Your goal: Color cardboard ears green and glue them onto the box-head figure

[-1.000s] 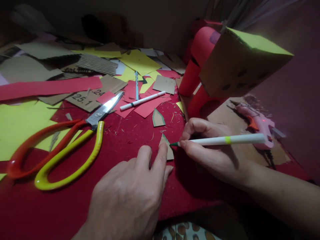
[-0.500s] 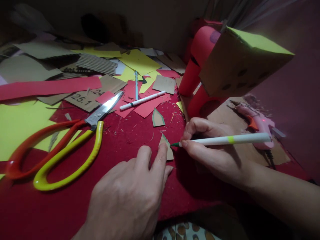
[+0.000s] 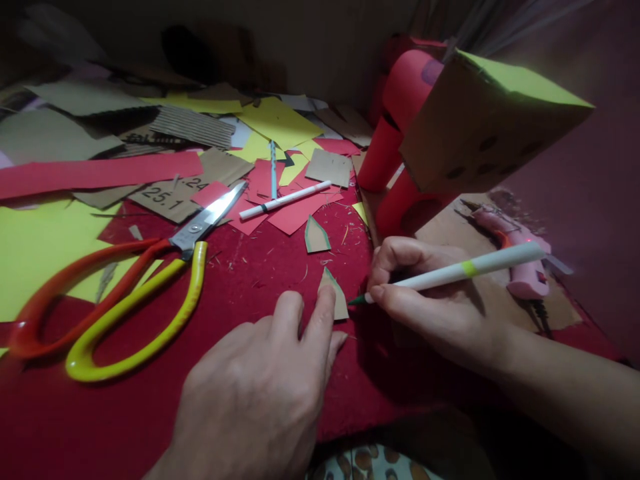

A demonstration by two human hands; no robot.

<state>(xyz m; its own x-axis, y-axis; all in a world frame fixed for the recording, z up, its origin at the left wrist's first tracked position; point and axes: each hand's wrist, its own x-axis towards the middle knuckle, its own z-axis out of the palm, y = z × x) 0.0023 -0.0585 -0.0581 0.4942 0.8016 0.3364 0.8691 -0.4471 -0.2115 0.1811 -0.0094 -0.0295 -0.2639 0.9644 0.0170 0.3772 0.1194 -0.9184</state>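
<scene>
Cardboard piece [image 3: 341, 308] partly hidden beneath left hand [image 3: 260, 377]

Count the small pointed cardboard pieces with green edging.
2. The near piece is under a finger of the left hand; the far piece lies just beyond it on the red surface. Others could be hidden beneath the hand or scraps.

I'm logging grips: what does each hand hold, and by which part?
The right hand holds the white marker just behind its green tip. The left hand grasps nothing; its index finger rests on the cardboard piece.
</scene>
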